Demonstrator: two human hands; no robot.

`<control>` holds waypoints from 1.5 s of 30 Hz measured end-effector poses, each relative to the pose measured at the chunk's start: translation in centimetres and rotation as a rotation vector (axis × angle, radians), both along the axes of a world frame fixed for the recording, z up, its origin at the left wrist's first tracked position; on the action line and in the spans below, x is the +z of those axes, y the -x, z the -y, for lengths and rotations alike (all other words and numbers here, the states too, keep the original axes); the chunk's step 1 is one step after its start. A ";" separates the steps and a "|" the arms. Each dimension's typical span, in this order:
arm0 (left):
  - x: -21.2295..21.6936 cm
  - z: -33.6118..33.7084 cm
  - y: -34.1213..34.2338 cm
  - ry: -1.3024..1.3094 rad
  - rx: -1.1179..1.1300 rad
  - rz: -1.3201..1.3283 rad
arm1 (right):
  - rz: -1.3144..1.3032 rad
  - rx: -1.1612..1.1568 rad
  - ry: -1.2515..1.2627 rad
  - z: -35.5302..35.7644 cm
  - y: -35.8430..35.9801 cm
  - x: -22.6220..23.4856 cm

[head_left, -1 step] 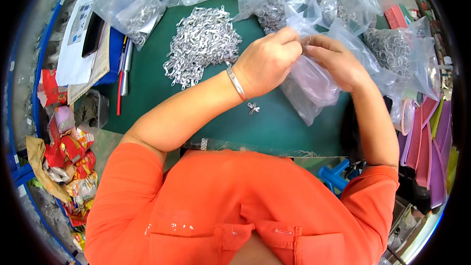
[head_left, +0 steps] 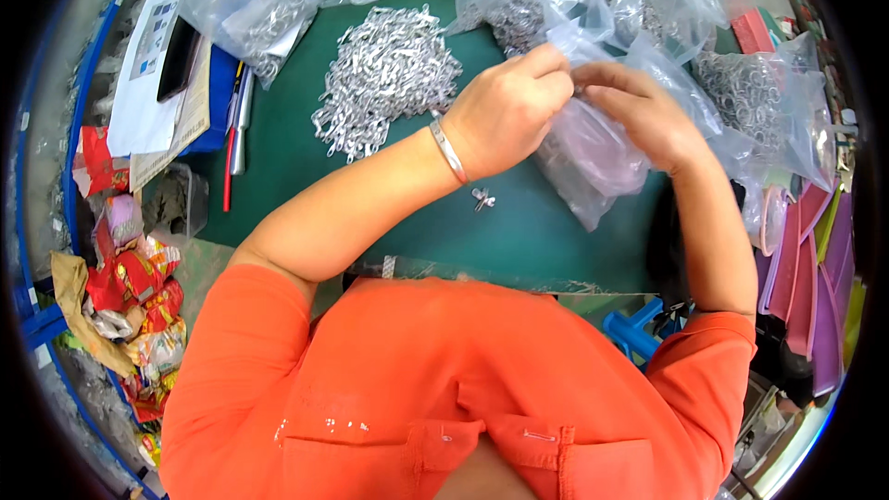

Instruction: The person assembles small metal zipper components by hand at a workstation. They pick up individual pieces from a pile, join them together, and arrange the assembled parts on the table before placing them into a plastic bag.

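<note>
My left hand (head_left: 514,109), with a silver bangle (head_left: 446,152) at its wrist, is closed in a pinch. My right hand (head_left: 641,113) meets it fingertip to fingertip, its thumb and fingers also pinched. Whatever lies between the fingertips is hidden or too small to name. Just beneath and beyond both hands is a clear plastic bag (head_left: 602,181) with a pinkish tint. A heap of small silver metal clasps (head_left: 384,79) lies left of my left hand. A few loose metal pieces (head_left: 482,198) rest on the green tabletop (head_left: 546,255) near my left wrist.
Clear bags of metal rings (head_left: 741,97) line the far and right sides. At left are a phone (head_left: 176,65) on papers, pens (head_left: 241,125) and a clear plastic bin (head_left: 190,204). Colourful wrappers (head_left: 139,278) sit beside blue shelving. Purple and pink strips (head_left: 806,268) hang at right.
The whole view has shifted slightly. Both hands keep their pinched pose at the same spot over the bag.
</note>
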State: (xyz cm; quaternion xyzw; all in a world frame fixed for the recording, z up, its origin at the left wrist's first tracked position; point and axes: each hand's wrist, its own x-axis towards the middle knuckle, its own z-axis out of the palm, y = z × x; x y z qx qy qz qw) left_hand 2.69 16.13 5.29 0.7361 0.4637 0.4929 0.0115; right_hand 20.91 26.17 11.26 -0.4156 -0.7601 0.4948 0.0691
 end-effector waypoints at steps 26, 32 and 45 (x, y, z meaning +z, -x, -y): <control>-5.9 11.9 8.0 0.539 0.531 0.178 | -0.246 0.364 -0.594 10.8 3.1 -3.1; -5.1 12.4 9.1 0.465 0.494 0.335 | -0.068 -0.099 -0.962 5.3 1.4 0.6; -5.3 13.8 5.9 0.563 0.278 0.143 | -0.352 0.512 -0.869 10.0 7.6 -10.5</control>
